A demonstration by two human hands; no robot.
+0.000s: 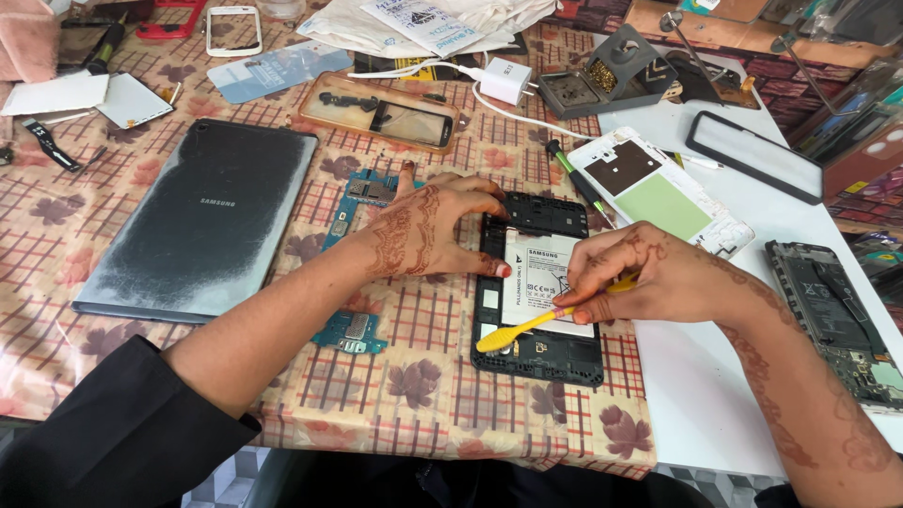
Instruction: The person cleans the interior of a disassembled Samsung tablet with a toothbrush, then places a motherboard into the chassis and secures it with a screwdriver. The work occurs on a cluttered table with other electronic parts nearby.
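two hands on an opened tablet (pixel 538 287) lying back-up on the checked tablecloth (pixel 414 386), near the table's front edge. left hand (pixel 423 230) rests on the tablet's left side, fingers spread and pressing: fingertips on the top-left corner of the frame, thumb on the left edge beside the white battery (pixel 538 273). no closed grip there, just flat pressure. right hand (pixel 640 277) is closed on a yellow plastic pry tool (pixel 536 325), pinched between thumb and fingers; the tool's flat tip sits over the lower-left part of the tablet, just below the battery, contact with the board cannot be told. grey back cover (pixel 202 221) lies well left of the tablet. blue circuit board (pixel 362 198) pokes out under the left wrist, a second blue piece (pixel 353 331) just below the forearm. green-handled screwdriver (pixel 576 179) lies just right of the tablet's top. white phone frame with green patch (pixel 658 193) sits on the white board (pixel 696 395) to the right; another stripped phone (pixel 832 315) lies at the far right. white charger (pixel 505 80) lies behind.
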